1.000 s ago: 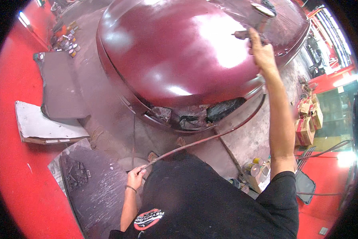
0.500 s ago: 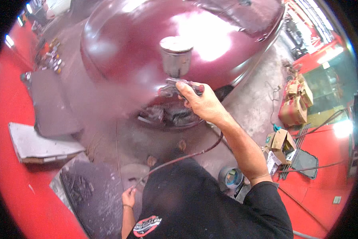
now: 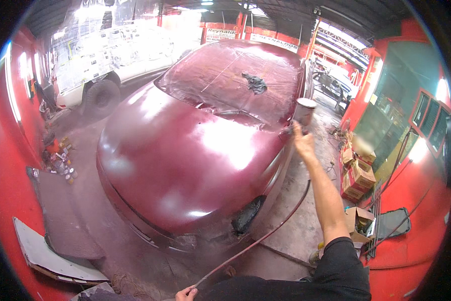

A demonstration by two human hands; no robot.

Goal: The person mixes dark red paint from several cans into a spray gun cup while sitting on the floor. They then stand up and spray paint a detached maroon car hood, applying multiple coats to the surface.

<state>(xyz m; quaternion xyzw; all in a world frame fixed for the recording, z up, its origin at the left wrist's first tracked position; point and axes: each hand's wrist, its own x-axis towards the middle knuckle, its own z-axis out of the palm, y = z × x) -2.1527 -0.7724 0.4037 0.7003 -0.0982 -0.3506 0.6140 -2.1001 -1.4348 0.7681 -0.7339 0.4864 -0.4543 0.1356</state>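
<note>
Right hand point(image 3: 304, 143), centre-right, grips the spray gun point(image 3: 304, 115). Left hand point(image 3: 187, 294), bottom, holds the hose point(image 3: 255, 244); best kept off the hood point(image 3: 185, 160).

A: Quick, hood point(image 3: 185, 160)?
B: Smooth, glossy maroon, prob. metal, w/ bright glare (hazier sheen nr the left edge).
A: Windshield cover point(image 3: 210, 80)?
B: Thin plastic-looking film, wrinkled; dark crumpled wad point(image 3: 256, 84) on top cd be cloth or plastic, can't tell.
A: Cup point(image 3: 303, 114) on the spray gun point(image 3: 288, 129) & the hose point(image 3: 258, 241)?
B: Cup's metal-looking, dull sheen; hose matt, rubbery.
A: Rest?
B: Boxes point(image 3: 363, 173) matt cardboard, floor point(image 3: 298, 228) rough concrete, sleeve point(image 3: 343, 266) matt black cloth, red wall point(image 3: 15, 165) smooth & painted, paper sheets point(image 3: 95, 57) thin, printed.
</note>
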